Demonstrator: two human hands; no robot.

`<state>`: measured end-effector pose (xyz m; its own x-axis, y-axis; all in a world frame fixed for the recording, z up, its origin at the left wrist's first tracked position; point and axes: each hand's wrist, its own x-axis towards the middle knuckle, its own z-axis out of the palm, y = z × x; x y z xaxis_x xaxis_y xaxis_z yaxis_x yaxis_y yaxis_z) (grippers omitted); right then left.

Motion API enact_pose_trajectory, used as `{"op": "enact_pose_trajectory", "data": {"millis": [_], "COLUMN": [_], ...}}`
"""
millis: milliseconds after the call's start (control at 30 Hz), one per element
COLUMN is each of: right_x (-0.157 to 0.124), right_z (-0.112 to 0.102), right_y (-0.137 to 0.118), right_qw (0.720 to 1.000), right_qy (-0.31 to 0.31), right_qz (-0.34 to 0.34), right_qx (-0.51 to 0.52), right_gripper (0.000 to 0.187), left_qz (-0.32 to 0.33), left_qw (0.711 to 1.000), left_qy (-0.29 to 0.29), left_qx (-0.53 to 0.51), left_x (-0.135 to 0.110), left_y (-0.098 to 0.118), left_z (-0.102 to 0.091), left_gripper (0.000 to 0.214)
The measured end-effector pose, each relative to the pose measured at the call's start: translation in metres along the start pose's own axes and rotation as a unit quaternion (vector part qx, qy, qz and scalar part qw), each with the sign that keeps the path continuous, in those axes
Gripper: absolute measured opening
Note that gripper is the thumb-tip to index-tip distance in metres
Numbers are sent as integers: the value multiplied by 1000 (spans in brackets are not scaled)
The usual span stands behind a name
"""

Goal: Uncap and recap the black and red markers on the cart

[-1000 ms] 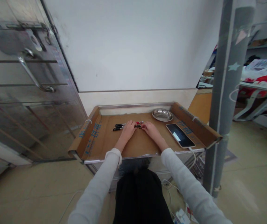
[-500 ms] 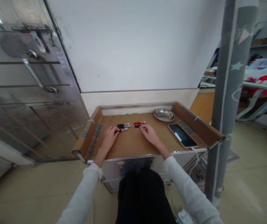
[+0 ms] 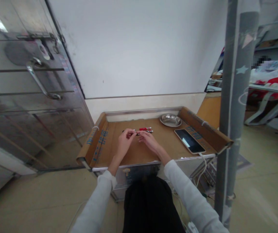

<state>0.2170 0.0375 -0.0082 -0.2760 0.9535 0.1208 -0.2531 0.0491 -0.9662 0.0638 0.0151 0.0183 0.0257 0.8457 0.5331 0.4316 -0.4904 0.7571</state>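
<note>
My left hand [image 3: 125,141] is closed, its thumb and fingertips pinched on a small black pen-shaped stick [image 3: 137,134] above the cardboard-lined tray [image 3: 134,152]. From the other side, my right hand [image 3: 151,141] has its fingertips pinched together at the end of the same stick; its exact hold is partly hidden. Just behind the right fingers lies a small red stick [image 3: 144,129] with a silver end. A dark stick with a silver end [image 3: 150,131] shows beside it. Other black sticks lie mostly covered by my left hand.
At the tray's back right is a round steel dish [image 3: 170,120]. A phone [image 3: 189,141] with a white cable [image 3: 204,165] lies at the right. Folded cardboard sides [image 3: 92,142] border the tray. A grey pole [image 3: 236,97] stands to the right, a metal door [image 3: 32,113] to the left.
My left hand has lifted a black stick from the group at the left and moved right with it. My right hand has shifted slightly left, and the fingertips of both hands now meet.
</note>
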Motion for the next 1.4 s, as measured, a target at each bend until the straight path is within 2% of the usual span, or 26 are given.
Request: {"op": "enact_pose_trajectory", "data": {"millis": [33,100,233,300,400,500,567,633,733,867,933,1033,1100,1200,1300,1400], "right_x": [-1,-2,-6,-9,-13,-17,-21,-26,-30,-22,-16,-12,-13,-16,-17,-17], "right_z": [0,-2,-12,-17,-21,-26,-33,-42,-53,-57,-56,-53,-52,-50,-49,-48], "right_y": [0,-2,-9,-14,-20,-21,-19,-16,-11,-9,-10,-14,-16,-19,-22,-23], "right_qw": [998,989,970,966,965,963,964,970,978,978,976,975,978,988,994,991], "right_qy": [2,3,8,9,-2,1,26,53,87,112,117,101,84,61,38,27], "right_qz": [15,38,60,62,59,52,43,35,20,-5,-6,-7,-4,4,5,17], "right_qx": [57,145,237,250,255,264,259,235,189,176,185,198,193,143,102,129], "right_gripper": [21,17,14,16,17,16,16,19,22,15,12,13,20,27,28,29], "left_qz": [-3,12,98,104,48,-19,-55,-89,-115,-20,39,100,132,166,163,161], "left_qw": [999,995,995,995,995,975,965,971,985,993,987,976,973,966,962,962], "left_qy": [51,92,-4,-12,74,178,198,150,19,-112,-127,-103,-110,-162,-196,-203], "left_qx": [-14,-25,8,5,-50,-130,-161,-166,-125,9,90,163,152,110,95,89], "left_x": [3,9,20,24,30,37,38,35,23,11,9,12,14,17,19,21], "left_y": [6,17,35,40,40,28,14,-2,-20,-24,-18,-6,1,6,7,7], "left_z": [7,20,33,33,28,22,19,21,30,46,50,53,55,62,67,68], "left_gripper": [19,28,20,20,24,28,28,26,19,7,4,11,17,17,16,12]}}
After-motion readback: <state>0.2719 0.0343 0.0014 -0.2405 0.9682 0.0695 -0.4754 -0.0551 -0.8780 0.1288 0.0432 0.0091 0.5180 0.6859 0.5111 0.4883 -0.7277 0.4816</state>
